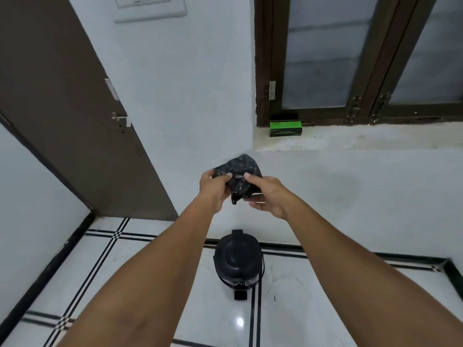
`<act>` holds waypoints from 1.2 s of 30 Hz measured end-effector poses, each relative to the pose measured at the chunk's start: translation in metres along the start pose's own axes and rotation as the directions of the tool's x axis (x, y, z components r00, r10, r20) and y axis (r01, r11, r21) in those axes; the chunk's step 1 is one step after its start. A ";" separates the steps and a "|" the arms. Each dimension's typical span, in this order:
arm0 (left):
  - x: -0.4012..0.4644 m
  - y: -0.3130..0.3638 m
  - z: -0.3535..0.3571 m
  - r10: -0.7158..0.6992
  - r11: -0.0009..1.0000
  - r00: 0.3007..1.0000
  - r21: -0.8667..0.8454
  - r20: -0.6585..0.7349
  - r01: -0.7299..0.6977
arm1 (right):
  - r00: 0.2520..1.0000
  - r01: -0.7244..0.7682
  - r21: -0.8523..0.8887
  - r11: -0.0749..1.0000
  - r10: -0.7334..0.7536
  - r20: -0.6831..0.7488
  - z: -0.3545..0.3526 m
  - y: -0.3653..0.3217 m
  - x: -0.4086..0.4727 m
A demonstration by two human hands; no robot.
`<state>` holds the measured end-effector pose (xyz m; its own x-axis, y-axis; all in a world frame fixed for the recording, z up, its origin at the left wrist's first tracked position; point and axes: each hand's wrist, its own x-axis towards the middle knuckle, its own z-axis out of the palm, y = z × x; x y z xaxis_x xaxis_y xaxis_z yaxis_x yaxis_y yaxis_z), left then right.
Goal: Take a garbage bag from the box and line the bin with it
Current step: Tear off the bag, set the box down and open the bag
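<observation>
At the centre of the frame both hands are raised in front of the person, pinching a crumpled black garbage bag (238,175) between them: the left hand (213,187) has thumb and fingers closed on its left side, and the right hand (263,194) is closed on the right side, with a loose tail of plastic hanging between the palms. The bag is bunched, not yet opened out. The green box (285,128) sits on the window ledge (350,139) in the upper middle, well apart from the hands, so the fetching step looks done. Directly below the hands, at lower centre, the black pedal bin (238,262) stands on the tiled floor (155,279) with its lid shut. What seems left: unfold the bag, find its mouth, lift the lid, and fit the bag inside over the rim.
</observation>
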<state>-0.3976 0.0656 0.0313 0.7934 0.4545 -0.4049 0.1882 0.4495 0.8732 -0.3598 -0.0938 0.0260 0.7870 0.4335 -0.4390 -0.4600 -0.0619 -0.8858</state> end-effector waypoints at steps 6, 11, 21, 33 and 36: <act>0.024 0.016 -0.031 -0.017 0.999 0.994 -0.047 -0.105 0.012 | 0.995 0.087 0.079 0.993 -0.082 -0.060 0.036 -0.005 0.024; 0.051 0.025 -0.056 0.230 0.679 0.959 0.733 -0.163 -0.038 | 0.971 0.154 0.067 0.986 -0.139 -0.196 0.071 -0.008 0.050; 0.078 0.019 -0.080 -0.064 0.790 0.913 0.580 0.403 -0.201 | 0.941 0.105 0.064 0.992 -0.078 -0.330 0.088 0.017 0.073; 0.088 0.012 -0.047 -0.140 0.988 0.986 -0.081 -0.087 0.133 | 0.872 -0.103 -0.222 0.970 -0.019 -0.489 0.049 0.019 0.076; 0.080 0.007 -0.032 -0.061 0.998 0.998 0.032 -0.028 0.062 | 0.824 -0.110 -0.636 0.764 -0.288 -0.488 0.052 0.023 0.074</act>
<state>-0.3514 0.1293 -0.0033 0.7642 0.4475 -0.4646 0.2549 0.4521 0.8548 -0.3336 -0.0165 -0.0189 0.9815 -0.0637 -0.1804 -0.1764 -0.6664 -0.7244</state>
